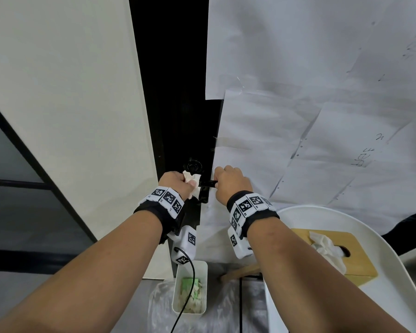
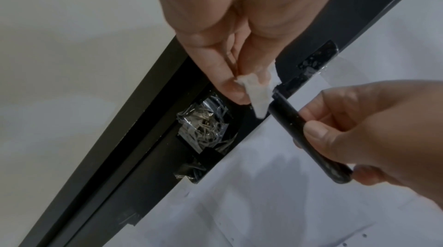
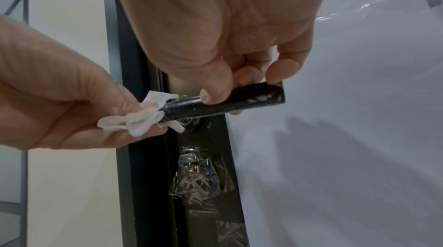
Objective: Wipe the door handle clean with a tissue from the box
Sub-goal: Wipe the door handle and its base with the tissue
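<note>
A black lever door handle [image 1: 208, 182] [image 2: 290, 118] [image 3: 191, 108] sticks out from the dark door edge. My right hand [image 1: 228, 182] [image 2: 359, 131] [image 3: 239, 73] grips its free end, thumb on top and fingers curled round it. White smears show on the handle near its tip. My left hand [image 1: 178, 182] [image 2: 230, 65] [image 3: 72, 103] pinches a crumpled white tissue [image 1: 193, 181] [image 2: 257, 91] [image 3: 141, 120] against the inner end of the handle, by the door. A wooden tissue box [image 1: 341, 253] with a tissue sticking out sits at the lower right.
The box rests on a round white table [image 1: 394, 272]. White paper [image 1: 322, 116] covers the door face. Clear tape [image 3: 199, 181] covers the lock plate below the handle. A small white bin [image 1: 190, 287] with scraps stands on the floor, a black cable hanging over it.
</note>
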Demonstrator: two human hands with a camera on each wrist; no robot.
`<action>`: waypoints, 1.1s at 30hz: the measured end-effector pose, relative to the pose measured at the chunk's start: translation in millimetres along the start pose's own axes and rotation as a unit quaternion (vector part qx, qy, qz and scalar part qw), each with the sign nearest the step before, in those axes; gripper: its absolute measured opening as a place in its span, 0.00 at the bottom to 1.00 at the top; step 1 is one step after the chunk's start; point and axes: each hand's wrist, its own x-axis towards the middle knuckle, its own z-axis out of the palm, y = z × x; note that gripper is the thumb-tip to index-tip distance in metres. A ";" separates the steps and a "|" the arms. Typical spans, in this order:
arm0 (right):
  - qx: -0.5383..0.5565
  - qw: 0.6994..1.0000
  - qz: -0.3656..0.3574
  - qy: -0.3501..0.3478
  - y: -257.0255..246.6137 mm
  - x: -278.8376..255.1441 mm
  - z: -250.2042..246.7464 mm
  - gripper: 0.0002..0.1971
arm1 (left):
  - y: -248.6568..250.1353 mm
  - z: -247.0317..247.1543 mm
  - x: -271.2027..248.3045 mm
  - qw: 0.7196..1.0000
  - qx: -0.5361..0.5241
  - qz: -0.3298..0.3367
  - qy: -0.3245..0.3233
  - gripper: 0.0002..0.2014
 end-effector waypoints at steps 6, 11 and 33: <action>-0.014 1.000 -0.001 0.000 -3.0 -0.3 -0.9 0.14 | -2.2 5.1 -1.5 0.999 -0.019 -0.022 -0.021 0.12; -0.003 1.000 0.000 -0.006 -0.8 0.0 -1.8 0.12 | -4.0 4.9 -8.5 0.998 -0.029 -0.030 -0.055 0.10; 0.002 1.000 0.007 0.007 -1.0 -3.9 1.3 0.12 | 15.1 -14.2 -9.4 0.995 -0.065 0.013 0.077 0.12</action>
